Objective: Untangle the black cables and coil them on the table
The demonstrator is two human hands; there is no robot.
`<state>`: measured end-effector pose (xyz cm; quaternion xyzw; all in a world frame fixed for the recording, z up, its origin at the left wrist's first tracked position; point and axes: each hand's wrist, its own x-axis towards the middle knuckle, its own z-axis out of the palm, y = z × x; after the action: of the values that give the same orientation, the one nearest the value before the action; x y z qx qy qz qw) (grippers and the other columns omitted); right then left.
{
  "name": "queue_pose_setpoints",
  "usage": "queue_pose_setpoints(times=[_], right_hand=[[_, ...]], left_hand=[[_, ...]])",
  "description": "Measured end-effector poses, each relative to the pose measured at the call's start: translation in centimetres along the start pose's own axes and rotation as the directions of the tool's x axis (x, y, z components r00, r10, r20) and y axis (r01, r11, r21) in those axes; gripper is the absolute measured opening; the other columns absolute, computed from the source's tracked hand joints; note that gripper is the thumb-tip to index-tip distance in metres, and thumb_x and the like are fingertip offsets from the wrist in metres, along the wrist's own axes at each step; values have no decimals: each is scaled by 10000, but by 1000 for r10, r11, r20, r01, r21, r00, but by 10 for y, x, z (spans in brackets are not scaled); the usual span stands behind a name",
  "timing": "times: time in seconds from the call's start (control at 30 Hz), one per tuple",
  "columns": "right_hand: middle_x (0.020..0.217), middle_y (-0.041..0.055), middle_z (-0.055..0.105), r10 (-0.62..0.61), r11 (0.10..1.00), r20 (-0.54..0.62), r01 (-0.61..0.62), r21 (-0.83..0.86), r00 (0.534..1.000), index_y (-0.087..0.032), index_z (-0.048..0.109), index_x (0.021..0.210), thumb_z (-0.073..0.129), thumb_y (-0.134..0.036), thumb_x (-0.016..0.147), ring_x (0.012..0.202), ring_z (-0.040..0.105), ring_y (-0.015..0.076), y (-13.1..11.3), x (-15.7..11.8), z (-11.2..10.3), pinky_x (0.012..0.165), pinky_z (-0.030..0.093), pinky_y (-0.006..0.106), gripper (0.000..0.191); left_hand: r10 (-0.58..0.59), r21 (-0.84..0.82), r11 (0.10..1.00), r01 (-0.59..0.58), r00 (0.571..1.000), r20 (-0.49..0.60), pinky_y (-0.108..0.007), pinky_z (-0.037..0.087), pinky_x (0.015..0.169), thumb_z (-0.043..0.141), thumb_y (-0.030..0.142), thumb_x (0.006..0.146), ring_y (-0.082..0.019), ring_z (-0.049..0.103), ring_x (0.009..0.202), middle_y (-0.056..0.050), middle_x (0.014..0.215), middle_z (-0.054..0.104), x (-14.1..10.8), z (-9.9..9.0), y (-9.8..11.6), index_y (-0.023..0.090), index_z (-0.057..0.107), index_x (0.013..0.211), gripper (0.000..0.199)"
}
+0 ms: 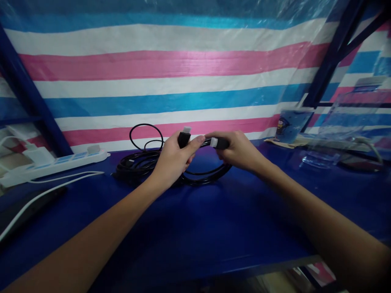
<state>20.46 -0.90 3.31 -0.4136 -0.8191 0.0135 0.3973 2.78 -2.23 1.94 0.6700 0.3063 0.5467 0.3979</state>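
Between my two hands is a coiled black cable [201, 179] with a plug at each end; the plugs look like HDMI connectors with pale caps. My left hand [173, 156] is closed round the coil, and one plug [184, 137] sticks up between its thumb and fingers. The other plug [220, 143] points left out of my right hand [236, 150], which is closed on that end and the loop. My fingertips almost meet over the top of the coil. Behind my left hand, a second heap of black cable [134, 165] lies on the blue table [189, 240].
At the left are a white power strip [70, 160] with a charger [39, 154], a white cord [45, 197] and a dark flat object [33, 209]. A blue patterned cup [291, 126] and a clear plastic container [339, 122] stand at the right. Striped sheeting [183, 65] hangs behind.
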Motion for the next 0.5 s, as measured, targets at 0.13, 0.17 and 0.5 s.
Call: queue_pose_setpoints(times=[0.13,0.17,0.5], right_hand=[[526,20,577,115,972,99,-133,192,988,-131,613,620,557,-254,762,457,497,103,-1,-2,-3,449,345,230,196],[492,8,546,133,967,91,-149,205,987,-136,592,592,561,-296,774,432,469,94,-2,-2,-3,433,326,229,244],[448,-7,525,218,894,350,-331,303,911,-153,636,652,614,-335,763,355,442,85,2,-6,-24,379,328,231,214]], left_hand=[[150,143,980,-141,987,-57,-197,271,403,636,463,759,-54,356,393,76,496,384,2,-3,-3,202,455,746,318],[175,160,974,-162,982,-69,-193,280,415,645,458,751,-54,366,404,75,508,392,2,-4,-3,202,464,756,313],[-156,-106,969,224,884,441,-241,439,459,701,314,711,-117,501,330,91,378,426,-13,-4,-3,194,473,768,264]])
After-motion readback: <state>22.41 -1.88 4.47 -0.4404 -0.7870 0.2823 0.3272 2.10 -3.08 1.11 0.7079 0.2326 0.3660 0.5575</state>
